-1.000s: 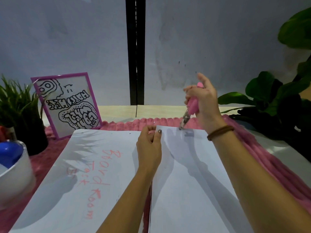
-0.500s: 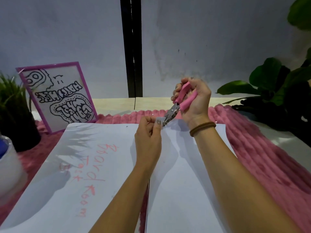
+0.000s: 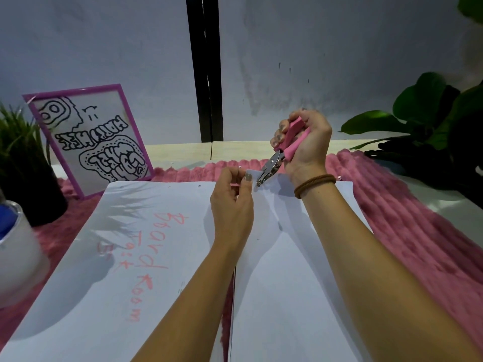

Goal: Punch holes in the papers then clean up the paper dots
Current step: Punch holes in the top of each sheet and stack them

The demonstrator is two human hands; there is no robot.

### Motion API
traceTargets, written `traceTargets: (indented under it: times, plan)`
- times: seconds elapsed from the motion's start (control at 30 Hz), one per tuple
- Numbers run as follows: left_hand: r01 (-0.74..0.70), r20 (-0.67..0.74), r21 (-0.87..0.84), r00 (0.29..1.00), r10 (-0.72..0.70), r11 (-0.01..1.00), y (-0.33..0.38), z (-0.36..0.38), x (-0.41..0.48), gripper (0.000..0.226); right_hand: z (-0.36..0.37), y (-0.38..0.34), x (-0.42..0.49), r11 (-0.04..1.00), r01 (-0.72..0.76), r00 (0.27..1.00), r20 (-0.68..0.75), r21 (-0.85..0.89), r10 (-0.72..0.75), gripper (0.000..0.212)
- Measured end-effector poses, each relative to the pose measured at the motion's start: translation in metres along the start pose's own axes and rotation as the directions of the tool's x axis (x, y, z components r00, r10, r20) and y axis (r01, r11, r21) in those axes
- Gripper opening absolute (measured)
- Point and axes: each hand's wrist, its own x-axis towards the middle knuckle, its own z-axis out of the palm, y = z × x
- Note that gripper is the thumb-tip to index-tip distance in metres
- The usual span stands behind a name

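Well, your L hand (image 3: 231, 205) pinched far corner of right sheet (image 3: 287, 296); R hand (image 3: 307, 145) gripped pink punch (image 3: 271, 167) on it. Risk: bite near edge could tear.

left sheet (image 3: 162, 205): red handwriting "Board Room" | purple-framed sign (image 3: 86, 142): mirrored lettering, illegible

Pink-handled, silver-headed hole punch (image 3: 281, 155). White left paper (image 3: 109, 270) with red handwriting; right paper (image 3: 287, 296) plain white. Ribbed pink mat (image 3: 405, 231). Far-left sign (image 3: 88, 142): purple frame, black doodle lettering. Brown wristband (image 3: 313, 183). Green leaves (image 3: 418, 105) far right. Grey wall (image 3: 313, 48).
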Motion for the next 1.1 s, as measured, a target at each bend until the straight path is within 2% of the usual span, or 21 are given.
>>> traceTargets:
  times: [0.33,0.43,0.47,0.57,0.63,0.8,0.97,1.1]
  plan:
    - [0.034,-0.005,0.008,0.999,-0.034,0.999,0.001,0.001,-0.001,0.003,-0.001,0.004,0.003,1.0,-0.014,0.991,-0.134,0.028,0.017,0.024]
    - [0.062,0.011,0.01,0.998,-0.062,0.998,-0.001,-0.001,0.0,0.002,-0.003,0.004,0.004,1.0,-0.008,0.994,-0.108,0.017,0.01,0.012]
    - [0.07,0.012,0.013,0.997,-0.07,0.997,-0.001,-0.001,0.0,0.003,-0.003,0.003,0.003,1.0,-0.021,0.997,-0.08,0.017,0.022,0.008]
    - [0.089,-0.02,0.018,0.996,-0.089,0.996,-0.001,-0.002,0.002,0.003,-0.01,0.001,-0.002,0.988,-0.15,0.987,-0.057,-0.024,0.149,0.033]
    - [0.098,-0.036,0.036,0.995,-0.097,0.995,-0.001,-0.003,0.002,0.004,-0.015,0.0,-0.007,0.974,-0.226,0.972,-0.065,-0.022,0.224,0.033]
    - [0.052,-0.027,0.106,0.998,-0.049,0.993,0.0,-0.001,0.0,0.005,-0.031,-0.001,-0.008,0.964,-0.265,0.961,-0.069,0.023,0.266,0.031]
    - [0.086,-0.029,0.118,0.996,-0.083,0.989,0.001,-0.002,0.0,0.005,-0.039,-0.011,0.003,0.971,-0.224,0.971,-0.097,-0.079,0.216,0.028]
    - [0.112,-0.019,0.084,0.994,-0.11,0.99,-0.002,-0.003,0.0,0.01,-0.056,-0.023,0.016,0.986,-0.159,0.979,-0.14,-0.052,0.15,0.022]
